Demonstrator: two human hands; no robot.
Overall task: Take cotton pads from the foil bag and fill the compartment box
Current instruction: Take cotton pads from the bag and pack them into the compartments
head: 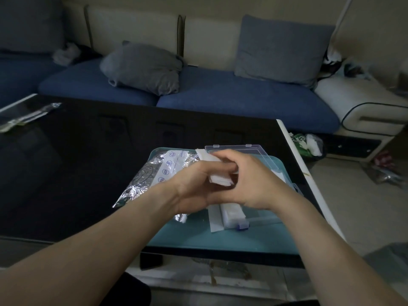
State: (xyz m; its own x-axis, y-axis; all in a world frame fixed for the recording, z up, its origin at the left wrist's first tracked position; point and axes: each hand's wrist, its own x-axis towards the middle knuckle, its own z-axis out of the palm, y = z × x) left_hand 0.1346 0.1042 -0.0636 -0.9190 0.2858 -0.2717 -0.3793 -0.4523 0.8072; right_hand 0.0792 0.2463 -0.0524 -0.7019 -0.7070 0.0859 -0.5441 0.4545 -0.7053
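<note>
black glass table (77,173) carries the teal tray (198,235) as a work base; foil bag (150,173) lies flat on the tray's left part, within reach; clear compartment box (234,214) sits on the tray, lid thrown back, one slot already packed white; left hand (194,191) and right hand (249,184) both grip a cotton pads (217,178) stack above the box, likely squaring it to fit
</note>
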